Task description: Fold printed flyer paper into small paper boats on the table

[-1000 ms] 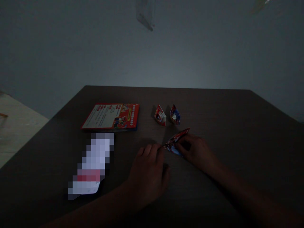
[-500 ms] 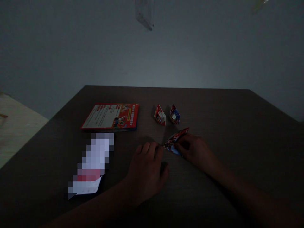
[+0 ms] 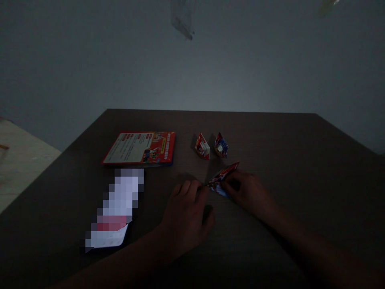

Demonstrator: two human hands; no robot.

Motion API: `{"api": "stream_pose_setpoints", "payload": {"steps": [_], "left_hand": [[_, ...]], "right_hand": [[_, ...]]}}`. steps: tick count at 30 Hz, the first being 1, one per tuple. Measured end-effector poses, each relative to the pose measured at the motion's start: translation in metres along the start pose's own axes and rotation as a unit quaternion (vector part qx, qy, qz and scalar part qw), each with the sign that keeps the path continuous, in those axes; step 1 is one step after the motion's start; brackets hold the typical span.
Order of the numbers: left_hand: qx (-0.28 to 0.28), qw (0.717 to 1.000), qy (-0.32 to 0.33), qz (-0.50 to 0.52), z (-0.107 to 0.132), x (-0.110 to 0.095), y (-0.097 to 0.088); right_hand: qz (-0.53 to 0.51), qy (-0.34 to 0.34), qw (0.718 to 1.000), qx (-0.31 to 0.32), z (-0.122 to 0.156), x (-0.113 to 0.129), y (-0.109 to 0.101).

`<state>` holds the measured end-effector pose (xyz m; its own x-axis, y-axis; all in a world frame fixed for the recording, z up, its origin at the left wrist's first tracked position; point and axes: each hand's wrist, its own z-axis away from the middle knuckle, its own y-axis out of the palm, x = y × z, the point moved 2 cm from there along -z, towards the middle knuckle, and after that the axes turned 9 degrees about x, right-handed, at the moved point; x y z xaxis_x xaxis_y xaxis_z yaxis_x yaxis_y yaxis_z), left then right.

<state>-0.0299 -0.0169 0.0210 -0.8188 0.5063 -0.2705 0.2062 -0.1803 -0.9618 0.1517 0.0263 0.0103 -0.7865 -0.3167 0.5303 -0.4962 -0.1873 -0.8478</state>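
A folded piece of printed red and blue paper (image 3: pixel 223 178) lies on the dark table (image 3: pixel 300 160) between my hands. My right hand (image 3: pixel 249 192) has its fingers closed on the right side of that paper. My left hand (image 3: pixel 186 212) rests knuckles up on the table, its curled fingertips pinching the paper's left tip. Two small folded paper shapes stand just behind: a red and white one (image 3: pixel 202 146) and a blue and red one (image 3: pixel 221 146).
A red printed booklet (image 3: pixel 141 147) lies flat at the back left of the table. A white sheet with a red band (image 3: pixel 116 208), blurred out, lies at the front left. A pale wall rises behind the table. The room is dim.
Almost nothing: my left hand has shifted very slightly and the paper between my hands has barely moved.
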Motion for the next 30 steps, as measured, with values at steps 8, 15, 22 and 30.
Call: {"api": "stream_pose_setpoints", "payload": {"steps": [8,15,22,30], "left_hand": [[0.0,0.999,0.032,-0.043,-0.003,-0.006,0.0],[0.003,0.996,0.061,-0.071,-0.002,-0.009,0.005],[0.014,0.996,0.05,-0.067,-0.003,-0.011,0.003],[0.003,0.997,0.03,-0.07,-0.003,-0.011,0.001]], "right_hand": [[-0.003,-0.007,1.0,-0.008,0.0,-0.001,0.001],[0.006,0.0,1.0,-0.003,0.0,-0.002,0.001],[0.0,0.001,1.0,-0.001,0.001,-0.001,0.0],[0.005,0.007,1.0,0.0,0.001,-0.002,0.0]]}}
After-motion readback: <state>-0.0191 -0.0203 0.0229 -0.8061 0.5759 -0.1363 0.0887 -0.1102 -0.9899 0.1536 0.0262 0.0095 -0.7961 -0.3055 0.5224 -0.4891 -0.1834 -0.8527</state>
